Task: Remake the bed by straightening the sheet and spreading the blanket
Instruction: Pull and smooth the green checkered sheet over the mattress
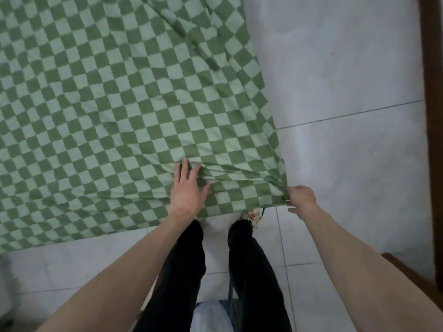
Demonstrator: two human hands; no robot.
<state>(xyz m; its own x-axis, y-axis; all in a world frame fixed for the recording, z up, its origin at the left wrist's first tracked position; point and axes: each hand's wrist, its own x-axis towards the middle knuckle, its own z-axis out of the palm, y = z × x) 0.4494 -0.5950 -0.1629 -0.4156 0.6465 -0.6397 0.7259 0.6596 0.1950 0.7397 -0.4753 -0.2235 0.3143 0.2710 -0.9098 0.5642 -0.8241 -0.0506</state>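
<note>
Now I look down from the head camera and see a green and pale green checked blanket (124, 97). It fills the upper left and the middle of the frame. It lies mostly flat, with long folds running from the top middle down toward the lower right. Its near edge runs across the lower left. Its right edge slants down from the top middle to a corner at the right of the middle.

My left hand (188, 190) lies palm down on the blanket near the near edge, a little left of the middle. Its fingers are straight and spread, and they press on the cloth. The cloth is bunched into small wrinkles just past the fingertips.

My right hand (300, 196) is at the blanket's corner, right of the middle. Its fingers are curled and pinch the corner, and the cloth is gathered there.

Pale floor (347, 164) tiles with thin dark lines fill the right side and the bottom. A dark wood strip (431, 92) runs down the far right edge. My legs in black trousers (249, 271) reach down the bottom middle, with one shoe (251, 215) poking out under the blanket edge.

I can read no words or labels anywhere.
</note>
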